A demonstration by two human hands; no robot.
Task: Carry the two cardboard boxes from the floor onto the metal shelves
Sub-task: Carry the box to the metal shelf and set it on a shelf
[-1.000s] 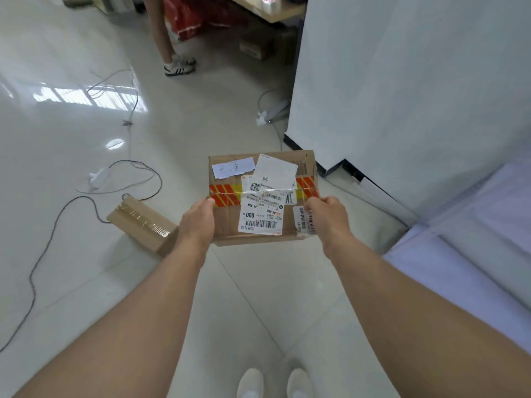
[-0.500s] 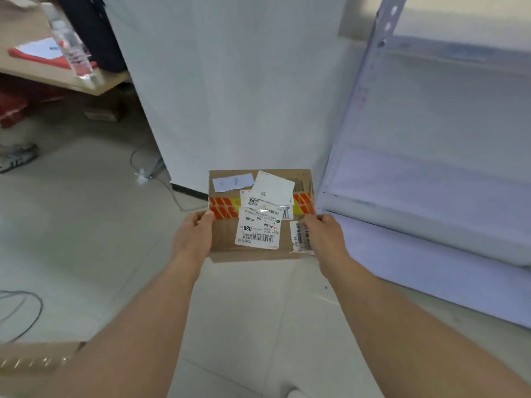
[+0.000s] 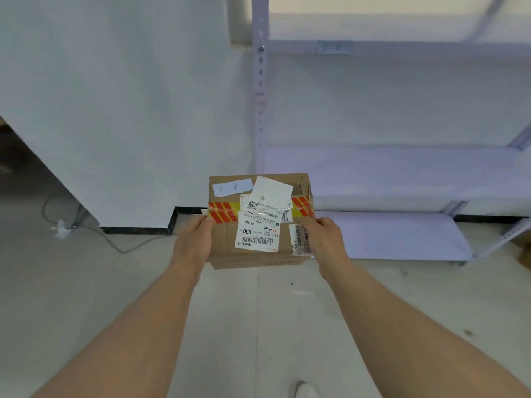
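Both forearms reach straight out from the bottom corners of the view and converge on one cardboard box (image 3: 260, 221), held in the air above the pale tiled floor (image 3: 86, 297). The left hand (image 3: 193, 243) clasps the box's left side near its closer corner, thumb lying over the top edge on the striped tape, the other fingers hidden along the side. The right hand (image 3: 324, 241) mirrors it on the right side, thumb pressed onto the top beside a small white label, fingers wrapped round the side out of sight. Both grips are clenched on the box, the wrists fairly straight and level with each other.

The box is brown, roughly square on top and held nearly level. A band of red-and-yellow striped tape (image 3: 224, 213) crosses its top from left to right. Several white shipping labels overlap in the middle, one with a barcode and the number "030", one with a QR code, and a blank-looking slip sits tilted above them. A small pale slip with handwriting is stuck near the far left corner. The near face looks slightly creased.

Straight ahead and to the right stand the metal shelves (image 3: 402, 179), pale grey with a perforated upright (image 3: 260, 110) just behind the box. The box is in front of them, not resting on any shelf. A grey cable (image 3: 115, 245) trails on the floor at the left beneath a white panel (image 3: 115, 110).
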